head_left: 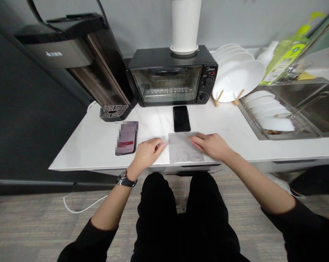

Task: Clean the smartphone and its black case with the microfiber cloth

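Note:
A thin grey square sheet [180, 149], perhaps a cloth, lies flat at the counter's front edge. My right hand [212, 145] rests over its right side, fingers stretched out to the left and touching or just above it. Just left of the sheet is my left hand [149, 153], its fingers curled in towards the thumb. A small bit of red shows inside that curl, too little to name. Behind the sheet lies a black phone [181, 118], screen dark. Another phone [126, 138], with a lit, partly blurred-out screen, is left of my left hand.
On the white counter [79, 153] stand a water dispenser [99, 69] at left and a black toaster oven [169, 78] bearing a white cup-like container [185, 25]. White plates [237, 80] stand in a rack to the right, beside a sink [314, 105] and a green pump bottle [284, 58].

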Tool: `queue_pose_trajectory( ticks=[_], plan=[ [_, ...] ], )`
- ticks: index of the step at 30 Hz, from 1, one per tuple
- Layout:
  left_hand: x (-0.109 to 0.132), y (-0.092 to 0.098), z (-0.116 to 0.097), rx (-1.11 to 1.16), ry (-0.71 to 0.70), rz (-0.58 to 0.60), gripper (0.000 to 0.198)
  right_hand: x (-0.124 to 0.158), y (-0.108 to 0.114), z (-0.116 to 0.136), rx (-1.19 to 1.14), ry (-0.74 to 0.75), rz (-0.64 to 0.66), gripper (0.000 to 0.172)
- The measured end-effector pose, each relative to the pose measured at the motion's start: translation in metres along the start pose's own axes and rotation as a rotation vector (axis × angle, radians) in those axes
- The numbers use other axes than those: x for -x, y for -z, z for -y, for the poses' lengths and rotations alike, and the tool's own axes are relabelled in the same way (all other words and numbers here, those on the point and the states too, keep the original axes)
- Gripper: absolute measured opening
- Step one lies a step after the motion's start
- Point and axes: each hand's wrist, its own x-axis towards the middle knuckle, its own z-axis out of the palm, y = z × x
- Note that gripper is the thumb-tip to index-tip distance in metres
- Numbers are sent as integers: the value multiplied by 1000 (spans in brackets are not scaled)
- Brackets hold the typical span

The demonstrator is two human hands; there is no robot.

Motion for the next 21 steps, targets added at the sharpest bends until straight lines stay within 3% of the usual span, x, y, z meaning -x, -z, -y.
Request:
queue_pose_trajectory(
  ticks=[5, 7, 11, 14, 21],
  plan=[
    [6, 4, -11, 123, -2, -19, 35, 16, 7, 9, 9, -59, -76, 40],
    [10, 5, -26, 262, -39, 3, 34, 26, 16, 19, -24, 10, -107, 41],
    [14, 5, -60, 358, -280, 104, 47, 39, 28, 39, -122, 263, -93, 51],
    [10, 8, -73, 348, -383, 168, 53, 43, 29, 45, -158, 295, -129, 55],
    [-8, 18, -84, 225, -353, 392, 69, 42, 20, 46, -470, 274, -84, 50]
  ],
)
